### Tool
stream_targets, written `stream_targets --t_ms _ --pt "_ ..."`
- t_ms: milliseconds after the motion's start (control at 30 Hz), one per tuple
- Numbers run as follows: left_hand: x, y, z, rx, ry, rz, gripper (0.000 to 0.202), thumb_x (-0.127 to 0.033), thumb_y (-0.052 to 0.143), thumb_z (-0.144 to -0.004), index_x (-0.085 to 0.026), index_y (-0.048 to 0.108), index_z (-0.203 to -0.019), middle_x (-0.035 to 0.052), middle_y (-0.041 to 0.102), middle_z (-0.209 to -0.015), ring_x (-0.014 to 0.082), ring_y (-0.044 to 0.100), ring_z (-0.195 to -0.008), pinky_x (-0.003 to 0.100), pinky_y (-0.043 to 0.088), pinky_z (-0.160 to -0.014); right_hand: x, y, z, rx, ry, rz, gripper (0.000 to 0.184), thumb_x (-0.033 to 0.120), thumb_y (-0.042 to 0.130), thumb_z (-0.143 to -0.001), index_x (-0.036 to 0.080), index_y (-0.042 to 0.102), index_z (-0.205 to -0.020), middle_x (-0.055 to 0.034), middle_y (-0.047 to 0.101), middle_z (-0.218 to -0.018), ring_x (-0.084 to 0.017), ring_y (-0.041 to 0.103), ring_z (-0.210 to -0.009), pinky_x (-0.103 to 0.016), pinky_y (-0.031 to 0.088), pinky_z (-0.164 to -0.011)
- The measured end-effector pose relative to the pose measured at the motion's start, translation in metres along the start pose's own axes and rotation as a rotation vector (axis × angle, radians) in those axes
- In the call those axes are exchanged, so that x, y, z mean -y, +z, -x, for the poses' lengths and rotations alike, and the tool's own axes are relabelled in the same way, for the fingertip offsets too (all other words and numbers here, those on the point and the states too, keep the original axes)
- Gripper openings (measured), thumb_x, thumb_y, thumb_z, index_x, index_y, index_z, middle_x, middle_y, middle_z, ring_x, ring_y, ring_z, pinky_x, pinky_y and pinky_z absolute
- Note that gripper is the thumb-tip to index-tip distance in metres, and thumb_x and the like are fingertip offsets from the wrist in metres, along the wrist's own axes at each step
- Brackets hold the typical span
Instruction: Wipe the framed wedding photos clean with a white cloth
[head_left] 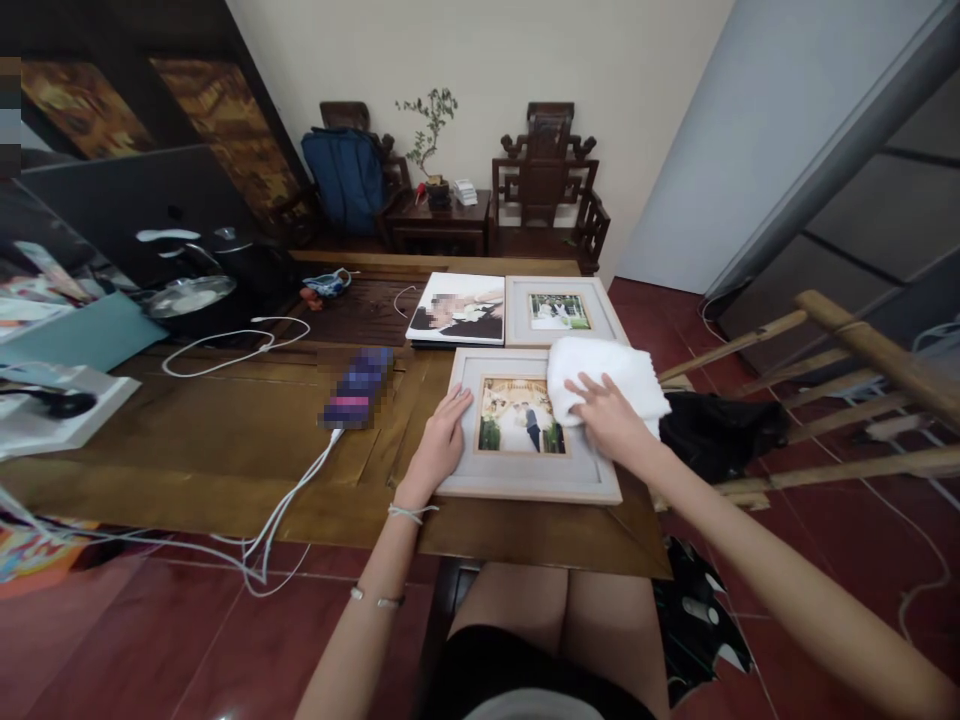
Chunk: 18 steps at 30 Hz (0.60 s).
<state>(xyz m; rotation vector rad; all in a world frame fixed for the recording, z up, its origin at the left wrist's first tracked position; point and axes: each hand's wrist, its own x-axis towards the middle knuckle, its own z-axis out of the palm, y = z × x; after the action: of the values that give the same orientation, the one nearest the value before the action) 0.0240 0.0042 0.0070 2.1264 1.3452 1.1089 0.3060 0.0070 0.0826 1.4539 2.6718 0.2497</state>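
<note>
A light wooden picture frame [465, 470] lies flat near the table's front edge, with a wedding photo [523, 415] set in its wide pale mat. My left hand [442, 435] grips the frame's left side, its fingers resting over the border. Pressed onto the frame's right part is a folded white towel [619, 375], held under my right hand [604, 415] with its fingers bent on the cloth. The towel hides the frame's upper right corner. Just behind lies a second picture frame [607, 315], beside a photo album [427, 315] with a picture on its cover.
A phone [358, 388] with a white charging cable [296, 490] lies on the wooden table [225, 430] to the left. Farther left stand a lidded pot [191, 298] and a white tray [82, 410]. A wooden rack [847, 335] stands on the right. Carved chairs [551, 180] line the wall.
</note>
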Motion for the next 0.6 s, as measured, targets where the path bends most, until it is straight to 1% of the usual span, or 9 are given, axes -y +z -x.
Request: stream_targets --t_ms 67,167,233,300,367,433,500,600 --pt "0.0 0.0 0.0 0.003 -0.002 -0.001 0.051 -0.003 0.035 -0.083 -0.015 0.055 -0.129 0.011 0.054 -0.136 0.0211 0.036 -0.137 0.047 0.031 -0.114 0.023 -0.004 0.024 0.033 -0.017 -0.06 0.037 -0.002 0.048 -0.069 0.012 0.071 -0.094 -0.0163 0.047 -0.14 -0.036 0.033 -0.134 -0.058 0.022 -0.108" --pt "-0.001 -0.001 0.0 0.016 0.009 -0.02 0.051 -0.002 0.035 -0.082 -0.013 0.055 -0.128 0.0125 0.054 -0.136 0.0216 0.036 -0.137 0.048 0.031 -0.114 0.056 -0.021 0.055 0.129 -0.085 -0.218 0.044 -0.005 0.046 -0.063 0.014 0.071 -0.094 -0.0141 0.048 -0.14 -0.033 0.033 -0.134 -0.057 0.024 -0.109" --pt "-0.001 -0.001 0.0 0.024 0.017 -0.03 0.05 -0.002 0.035 -0.083 -0.013 0.055 -0.127 0.0123 0.054 -0.135 0.0216 0.036 -0.137 0.048 0.031 -0.114 0.07 -0.036 0.067 0.183 -0.146 -0.351 0.052 -0.007 0.042 -0.06 0.017 0.07 -0.097 -0.0097 0.047 -0.141 -0.028 0.036 -0.134 -0.051 0.029 -0.109" --pt "-0.002 -0.001 0.0 0.026 0.016 -0.029 0.049 -0.003 0.035 -0.083 -0.014 0.056 -0.126 0.012 0.054 -0.135 0.0214 0.036 -0.137 0.048 0.031 -0.114 0.075 -0.048 0.071 0.188 -0.192 -0.471 0.06 -0.008 0.038 -0.059 0.02 0.068 -0.103 -0.0043 0.045 -0.144 -0.022 0.038 -0.133 -0.042 0.034 -0.108" --pt "-0.001 -0.002 0.0 0.027 0.017 -0.028 0.048 -0.003 0.035 -0.084 -0.013 0.056 -0.126 0.0129 0.054 -0.135 0.0217 0.036 -0.137 0.048 0.031 -0.114 0.072 -0.051 0.063 0.148 -0.187 -0.533 0.067 -0.008 0.036 -0.061 0.023 0.063 -0.114 -0.0007 0.042 -0.146 -0.019 0.041 -0.131 -0.035 0.04 -0.104" --pt "-0.001 -0.002 0.0 0.03 0.023 -0.037 0.046 -0.004 0.035 -0.085 -0.01 0.057 -0.125 0.0146 0.054 -0.135 0.0221 0.036 -0.137 0.048 0.031 -0.114 0.061 -0.048 0.047 0.083 -0.126 -0.508 0.071 -0.008 0.034 -0.062 0.023 0.058 -0.122 -0.0014 0.039 -0.148 -0.02 0.043 -0.129 -0.034 0.045 -0.1" --pt "0.001 -0.001 0.0 0.028 0.035 -0.048 0.046 -0.003 0.034 -0.085 -0.008 0.057 -0.125 0.016 0.054 -0.135 0.0224 0.036 -0.137 0.048 0.031 -0.114 0.045 -0.041 0.022 -0.019 -0.054 -0.406 0.072 -0.011 0.032 -0.062 0.02 0.056 -0.122 -0.004 0.034 -0.15 -0.023 0.04 -0.132 -0.04 0.042 -0.103" --pt "0.003 0.0 0.0 0.007 0.047 -0.043 0.047 -0.001 0.034 -0.084 -0.01 0.058 -0.124 0.0146 0.055 -0.134 0.0218 0.037 -0.136 0.048 0.032 -0.113 0.019 -0.026 -0.02 -0.181 0.06 -0.18 0.062 -0.013 0.032 -0.066 0.015 0.061 -0.114 -0.0059 0.024 -0.154 -0.034 0.021 -0.139 -0.058 0.026 -0.11"
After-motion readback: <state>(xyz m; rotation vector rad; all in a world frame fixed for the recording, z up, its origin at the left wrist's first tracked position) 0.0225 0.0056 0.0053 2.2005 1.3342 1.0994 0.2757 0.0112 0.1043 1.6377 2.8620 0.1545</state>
